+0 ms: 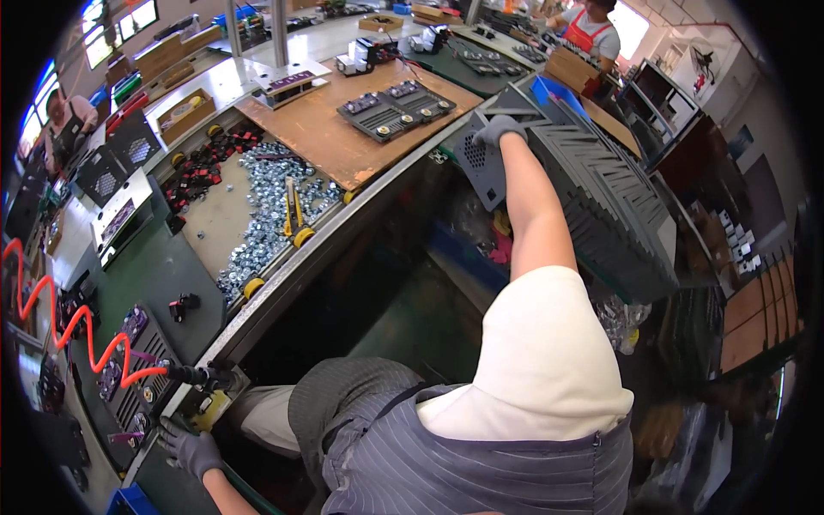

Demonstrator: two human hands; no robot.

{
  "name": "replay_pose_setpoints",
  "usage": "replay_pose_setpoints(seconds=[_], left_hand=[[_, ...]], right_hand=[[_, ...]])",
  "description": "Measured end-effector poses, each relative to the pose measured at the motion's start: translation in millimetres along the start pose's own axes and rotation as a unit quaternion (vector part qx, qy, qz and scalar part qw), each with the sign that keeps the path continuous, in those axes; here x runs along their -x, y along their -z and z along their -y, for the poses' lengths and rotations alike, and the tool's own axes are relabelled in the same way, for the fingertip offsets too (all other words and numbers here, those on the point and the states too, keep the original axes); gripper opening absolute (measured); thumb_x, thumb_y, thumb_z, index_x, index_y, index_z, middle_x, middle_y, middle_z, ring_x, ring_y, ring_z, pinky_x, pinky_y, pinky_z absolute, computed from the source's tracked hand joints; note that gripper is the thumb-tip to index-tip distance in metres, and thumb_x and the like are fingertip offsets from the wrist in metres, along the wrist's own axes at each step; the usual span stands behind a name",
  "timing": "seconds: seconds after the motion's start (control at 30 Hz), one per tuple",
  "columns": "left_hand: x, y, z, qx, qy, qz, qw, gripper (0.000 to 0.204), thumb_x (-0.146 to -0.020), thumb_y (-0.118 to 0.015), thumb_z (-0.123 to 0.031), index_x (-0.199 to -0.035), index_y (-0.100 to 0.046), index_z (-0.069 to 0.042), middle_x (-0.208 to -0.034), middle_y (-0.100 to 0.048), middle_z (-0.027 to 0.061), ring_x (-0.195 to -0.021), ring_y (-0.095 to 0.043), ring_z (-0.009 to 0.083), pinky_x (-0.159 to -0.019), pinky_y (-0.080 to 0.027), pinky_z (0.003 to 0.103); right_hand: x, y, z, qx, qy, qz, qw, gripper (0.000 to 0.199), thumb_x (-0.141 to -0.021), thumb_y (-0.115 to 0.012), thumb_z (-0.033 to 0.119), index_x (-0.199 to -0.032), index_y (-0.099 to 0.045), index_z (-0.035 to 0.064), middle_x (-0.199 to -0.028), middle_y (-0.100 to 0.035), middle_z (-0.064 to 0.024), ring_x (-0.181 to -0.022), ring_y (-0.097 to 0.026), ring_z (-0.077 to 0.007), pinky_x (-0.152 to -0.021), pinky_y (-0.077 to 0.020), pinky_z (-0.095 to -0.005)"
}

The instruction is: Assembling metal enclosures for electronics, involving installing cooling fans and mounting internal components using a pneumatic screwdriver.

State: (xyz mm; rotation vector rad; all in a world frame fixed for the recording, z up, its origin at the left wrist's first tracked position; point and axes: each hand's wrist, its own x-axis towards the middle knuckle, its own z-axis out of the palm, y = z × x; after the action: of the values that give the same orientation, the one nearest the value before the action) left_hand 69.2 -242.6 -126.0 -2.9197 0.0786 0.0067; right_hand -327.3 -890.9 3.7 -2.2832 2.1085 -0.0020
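Note:
My right arm is stretched out to the far right. My right hand, in a grey glove, is closed on the top edge of a dark perforated panel, which hangs tilted beside a big stack of grey slatted panels. Its fingertips are partly hidden. At the lower left, my gloved left hand lies with fingers apart on the bench edge, holding nothing. Just above it is a dark air tool on a coiled orange hose. A slatted black panel with small parts lies on the bench there.
Loose metal nuts, small red-black parts and a yellow cutter lie in a shallow tray. Beyond it, a brown board carries another black panel. A co-worker in red stands at the far right, another person at the far left.

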Motion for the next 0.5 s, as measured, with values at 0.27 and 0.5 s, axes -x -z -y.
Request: replay_pose_setpoints(seconds=[0.27,0.5], left_hand=[[8,21,-7,0.016,-0.025,0.002,1.0,0.091,-0.067,-0.064,-0.024,-0.145,-0.017,-0.016,-0.149,-0.02,0.01,-0.138,-0.018,0.0324,-0.106,-0.019,0.056],[2,37,0,0.074,-0.061,0.034,0.995,0.086,-0.071,-0.061,-0.027,-0.143,-0.02,-0.006,-0.147,-0.022,0.016,-0.138,-0.013,0.0359,-0.108,-0.009,0.057]], right_hand=[[75,39,51,-0.296,0.16,-0.035,0.941,0.047,-0.062,-0.074,0.039,-0.093,-0.069,0.0037,-0.084,-0.068,-0.0137,-0.074,-0.065,-0.0247,-0.069,-0.0502,-0.0343],[213,75,158,-0.377,0.551,-0.063,0.742,0.041,-0.064,-0.075,0.026,-0.095,-0.067,-0.0007,-0.108,-0.057,-0.0142,-0.1,-0.057,-0.0247,-0.083,-0.0441,-0.0344]])
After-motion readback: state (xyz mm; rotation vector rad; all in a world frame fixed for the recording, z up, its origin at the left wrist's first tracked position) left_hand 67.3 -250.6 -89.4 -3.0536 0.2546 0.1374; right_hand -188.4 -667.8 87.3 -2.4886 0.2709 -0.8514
